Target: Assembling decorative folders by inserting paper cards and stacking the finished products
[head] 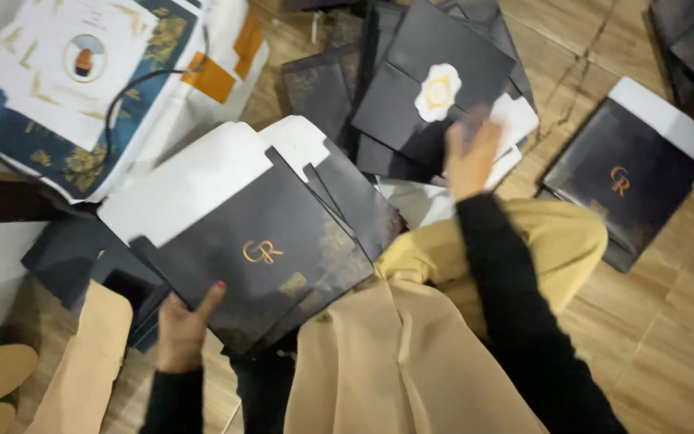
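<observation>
Surface: wooden floor (668,321), lower right.
Left hand (180,328): grasping black envelope stack (259,249), centre.
Right hand (469,157): blurred, grip unclear, at sealed black envelope (435,80), upper centre.

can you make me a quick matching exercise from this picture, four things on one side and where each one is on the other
Things:
1. left hand
2. right hand
3. white seal
4. lone black envelope

Places:
A. on the wooden floor at the far right, apart from both hands
B. reaching to the pile of dark envelopes at top centre
C. stuck on the flap of the top envelope in that pile
D. holding the lower edge of a stack of black envelopes

Pairs: 1-D, 2-B, 3-C, 4-A
</observation>
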